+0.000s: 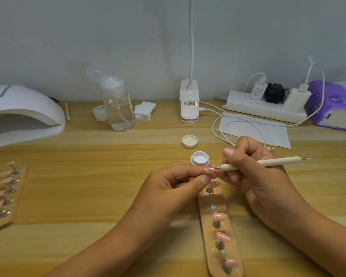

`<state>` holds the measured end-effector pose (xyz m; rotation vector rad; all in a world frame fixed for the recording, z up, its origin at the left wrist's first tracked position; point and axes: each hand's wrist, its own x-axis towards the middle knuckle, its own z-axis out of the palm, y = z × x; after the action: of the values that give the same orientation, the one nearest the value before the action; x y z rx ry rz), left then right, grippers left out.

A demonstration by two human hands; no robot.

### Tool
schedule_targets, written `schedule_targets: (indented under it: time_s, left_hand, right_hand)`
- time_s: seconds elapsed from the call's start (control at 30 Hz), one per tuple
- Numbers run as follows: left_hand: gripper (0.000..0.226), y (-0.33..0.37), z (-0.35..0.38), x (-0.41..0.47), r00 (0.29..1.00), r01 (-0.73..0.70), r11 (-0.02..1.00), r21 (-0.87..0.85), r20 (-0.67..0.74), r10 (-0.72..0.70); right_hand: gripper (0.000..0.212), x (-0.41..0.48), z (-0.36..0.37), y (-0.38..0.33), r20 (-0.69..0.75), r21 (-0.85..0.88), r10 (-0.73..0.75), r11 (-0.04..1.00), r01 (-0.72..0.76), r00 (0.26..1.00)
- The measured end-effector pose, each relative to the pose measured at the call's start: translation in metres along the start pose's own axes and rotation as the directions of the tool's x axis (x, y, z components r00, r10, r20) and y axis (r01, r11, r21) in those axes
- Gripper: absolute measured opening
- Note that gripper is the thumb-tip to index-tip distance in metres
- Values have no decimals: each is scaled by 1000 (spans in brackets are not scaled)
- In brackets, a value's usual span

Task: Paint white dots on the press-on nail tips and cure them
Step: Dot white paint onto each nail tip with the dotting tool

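- While the left hand [174, 184] pinches one nail tip [207, 171] between thumb and fingertips, the right hand [254, 172] grips the dotting tool [258, 162] like a pen, metal point touching the tip.
- Step in hand, as I judge it: dotting white on the held tip.
- To do it well: brace both hands together, touch lightly, lift straight off, no dragging.
- Reload from the open white gel pot [199, 157] just behind the hands; its lid [189, 141] lies further back.
- Keep thumb off the painted face.
- Holder strip [220, 204] lies below the hands: one stand missing, probably the held tip's; top tip there [214, 184] seems dotted, three lower ones plain pink.
- Second holder [8, 218] with pink tips at far left.
- Curing lamp [22, 108] at back left, nothing visible inside; curing not yet done.
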<state>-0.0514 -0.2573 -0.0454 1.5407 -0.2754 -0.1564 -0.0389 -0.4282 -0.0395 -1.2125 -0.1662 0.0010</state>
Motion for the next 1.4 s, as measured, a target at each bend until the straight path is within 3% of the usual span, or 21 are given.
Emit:
schedule_targets:
  time_s: [0.63,1.0,1.4]
  left_hand:
    - [25,0,0,1,1000,-19,1000,-8,-4,19]
    - [19,1,0,0,1000,-18,999,-33,0,18]
    - [20,1,0,0,1000,-25,1000,4,-3,25]
  right_hand:
    - [33,1,-1,2,-24,-17,-1,1000,0,1000]
    - [25,2,1,-2,-18,74,-4,997,6,1000]
    - [32,0,-2,2,11,-39,-24,999,24,1000]
